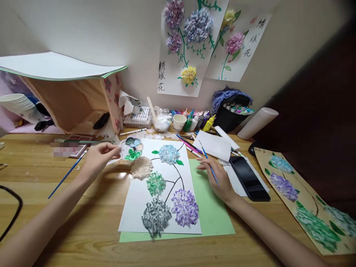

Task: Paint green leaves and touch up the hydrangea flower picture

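Observation:
My left hand (pixel 98 160) pinches the rim of a small round paint palette (pixel 131 149) with green, dark, blue and peach paint in its wells. It is held over the upper left corner of a white sheet (pixel 130 217). Raised flower heads cover the sheet: blue (pixel 169 154), peach (pixel 141 168), green (pixel 156 183), grey (pixel 156 216) and purple (pixel 185 207), with dark painted stems and two green leaves by the blue one. My right hand (pixel 218 177) grips a thin blue paintbrush (pixel 209 163), tip upward, right of the sheet above green paper (pixel 213 211).
A black phone (pixel 249 178) lies right of my right hand, near a finished flower picture (pixel 302 200). Another blue brush (pixel 66 176) lies at left. Along the wall stand a paper cup (pixel 179 122), paint bottles (pixel 198 121), a bowl (pixel 161 123) and a black pen holder (pixel 229 116).

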`<state>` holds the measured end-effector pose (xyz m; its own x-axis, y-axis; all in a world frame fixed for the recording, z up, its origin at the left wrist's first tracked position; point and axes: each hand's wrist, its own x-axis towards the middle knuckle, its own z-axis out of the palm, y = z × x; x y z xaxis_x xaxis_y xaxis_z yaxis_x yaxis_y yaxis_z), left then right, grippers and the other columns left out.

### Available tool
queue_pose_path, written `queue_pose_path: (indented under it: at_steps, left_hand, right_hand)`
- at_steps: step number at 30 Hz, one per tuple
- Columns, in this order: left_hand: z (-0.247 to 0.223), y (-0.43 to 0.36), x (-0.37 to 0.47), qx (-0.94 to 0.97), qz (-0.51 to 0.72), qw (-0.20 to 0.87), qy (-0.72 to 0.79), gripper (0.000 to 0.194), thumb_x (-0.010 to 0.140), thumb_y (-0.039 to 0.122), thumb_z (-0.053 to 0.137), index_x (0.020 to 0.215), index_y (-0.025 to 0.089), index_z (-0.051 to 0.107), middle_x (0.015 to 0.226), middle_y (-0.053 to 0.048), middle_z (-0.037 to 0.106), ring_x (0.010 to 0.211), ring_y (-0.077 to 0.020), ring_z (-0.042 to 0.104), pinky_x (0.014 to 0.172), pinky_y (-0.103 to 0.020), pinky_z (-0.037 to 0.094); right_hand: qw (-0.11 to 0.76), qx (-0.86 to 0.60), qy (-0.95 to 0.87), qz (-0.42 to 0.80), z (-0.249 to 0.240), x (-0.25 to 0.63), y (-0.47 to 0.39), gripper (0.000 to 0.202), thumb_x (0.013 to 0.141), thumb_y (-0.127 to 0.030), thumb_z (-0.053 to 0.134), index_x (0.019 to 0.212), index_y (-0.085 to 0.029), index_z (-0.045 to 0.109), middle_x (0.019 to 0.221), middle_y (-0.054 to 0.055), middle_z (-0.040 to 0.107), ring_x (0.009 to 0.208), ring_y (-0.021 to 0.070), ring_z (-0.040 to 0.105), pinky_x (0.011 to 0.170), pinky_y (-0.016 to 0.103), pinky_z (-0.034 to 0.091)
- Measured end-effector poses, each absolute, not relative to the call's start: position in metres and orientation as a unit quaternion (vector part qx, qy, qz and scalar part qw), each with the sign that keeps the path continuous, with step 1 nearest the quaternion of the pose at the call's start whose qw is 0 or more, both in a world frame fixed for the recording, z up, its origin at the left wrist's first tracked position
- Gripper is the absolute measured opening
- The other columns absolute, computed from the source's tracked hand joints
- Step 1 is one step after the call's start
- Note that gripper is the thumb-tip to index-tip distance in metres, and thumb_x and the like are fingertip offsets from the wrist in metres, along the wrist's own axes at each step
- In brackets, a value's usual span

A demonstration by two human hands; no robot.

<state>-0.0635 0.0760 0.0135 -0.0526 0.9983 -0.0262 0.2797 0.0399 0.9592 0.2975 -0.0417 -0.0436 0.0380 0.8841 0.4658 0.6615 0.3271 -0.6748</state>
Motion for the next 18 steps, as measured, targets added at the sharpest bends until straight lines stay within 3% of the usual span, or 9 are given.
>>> queue_pose_path:
  at_steps: [7, 18]
  left_hand:
    - [-0.016, 0.049, -0.108, 0.487, 0.452, 0.437, 0.606, 0.024, 0.055, 0.036, 0.078, 0.068, 0.019, 0.067, 0.063, -0.001, 0.069, 0.063, -0.0178, 0.066, 0.073, -0.033, 0.059]
    - [-0.006, 0.036, -0.107, 0.514, 0.467, 0.426, 0.580, 0.019, 0.060, 0.038, 0.072, 0.063, 0.021, 0.063, 0.062, -0.002, 0.069, 0.064, -0.0225, 0.069, 0.073, -0.039, 0.059]
  right_hand:
    - [0.375, -0.630, -0.675, 0.083, -0.045, 0.275, -0.036, 0.018, 0.093, -0.036, 0.045, 0.089, -0.021, 0.053, 0.089, 0.009, 0.068, 0.072, 0.0236, 0.069, 0.064, 0.038, 0.055]
    - [0.450, -0.645, -0.581, 0.207, -0.058, 0.265, -0.023, 0.024, 0.077, -0.035, 0.063, 0.082, -0.022, 0.043, 0.094, 0.007, 0.068, 0.073, 0.0202, 0.068, 0.072, 0.039, 0.053]
